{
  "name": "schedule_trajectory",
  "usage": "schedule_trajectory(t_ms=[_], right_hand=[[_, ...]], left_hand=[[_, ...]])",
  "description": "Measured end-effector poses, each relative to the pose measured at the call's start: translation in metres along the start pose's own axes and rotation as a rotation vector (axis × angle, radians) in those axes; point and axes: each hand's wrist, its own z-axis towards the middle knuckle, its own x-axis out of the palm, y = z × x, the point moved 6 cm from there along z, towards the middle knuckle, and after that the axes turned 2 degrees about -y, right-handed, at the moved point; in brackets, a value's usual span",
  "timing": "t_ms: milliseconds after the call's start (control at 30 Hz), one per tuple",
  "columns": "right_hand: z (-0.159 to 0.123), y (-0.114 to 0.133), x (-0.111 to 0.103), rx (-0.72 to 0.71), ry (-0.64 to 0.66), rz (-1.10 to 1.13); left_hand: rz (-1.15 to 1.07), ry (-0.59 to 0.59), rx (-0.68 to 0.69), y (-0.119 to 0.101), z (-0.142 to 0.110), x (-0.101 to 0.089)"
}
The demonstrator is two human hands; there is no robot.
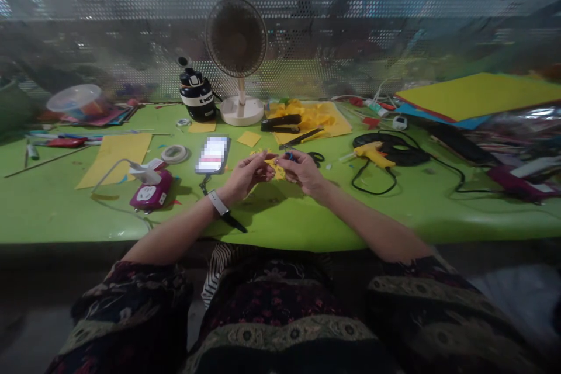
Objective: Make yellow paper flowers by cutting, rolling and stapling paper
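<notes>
My left hand (249, 176) is closed, thumb and fingers pinching a small piece of yellow paper (279, 170) above the green table. Close beside it, my right hand (303, 173) is closed around a small blue tool (289, 156), whose exact kind is too small to make out. The yellow paper sits between the two hands, partly covered by the fingers. Small yellow scraps lie under and around them. Just beyond my right hand rests a black looped handle (316, 158). A phone (212, 155) with a lit screen lies left of my left hand.
Behind the hands stand a fan (242, 111), a black bottle (197, 99) and a black stapler (281, 123). A yellow glue gun (375, 153) with a cord lies right. On the left are a tape roll (174, 154), a purple power socket (151, 190) and yellow paper sheet (114, 155).
</notes>
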Motion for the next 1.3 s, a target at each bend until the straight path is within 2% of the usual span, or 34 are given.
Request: schedule_trajectory(t_ms=[167,300,467,533,633,767,867,967,1133,1300], right_hand=[[0.002,0.001,-0.003,0.011,0.002,-0.010],[0.005,0.003,-0.011,-0.025,-0.045,-0.009],[0.006,0.003,-0.014,0.000,-0.067,-0.031],[0.006,0.004,-0.015,0.000,-0.070,-0.069],[0.006,0.005,-0.016,-0.021,-0.053,-0.285],[0.006,-0.001,-0.008,-0.081,0.071,-0.764],[0.005,-0.010,-0.006,-0.085,0.077,-1.044],[0.005,-0.017,-0.003,-0.073,0.082,-1.174],[0.006,-0.018,-0.004,-0.048,0.067,-1.179],[0.009,-0.008,-0.011,-0.076,-0.020,-0.902]], left_hand=[[-0.039,-0.013,0.003,-0.002,0.001,0.000],[-0.014,-0.038,0.069,-0.006,0.002,-0.005],[0.022,-0.028,0.126,-0.010,0.002,-0.010],[0.019,-0.071,0.167,-0.015,0.003,-0.015],[0.038,-0.191,0.269,-0.028,0.005,-0.024],[0.034,-0.331,0.384,-0.043,0.006,-0.035],[0.015,-0.346,0.412,-0.047,0.008,-0.040],[0.013,-0.331,0.419,-0.046,0.009,-0.040],[0.063,-0.343,0.439,-0.047,0.008,-0.037],[0.086,-0.307,0.454,-0.049,0.006,-0.033]])
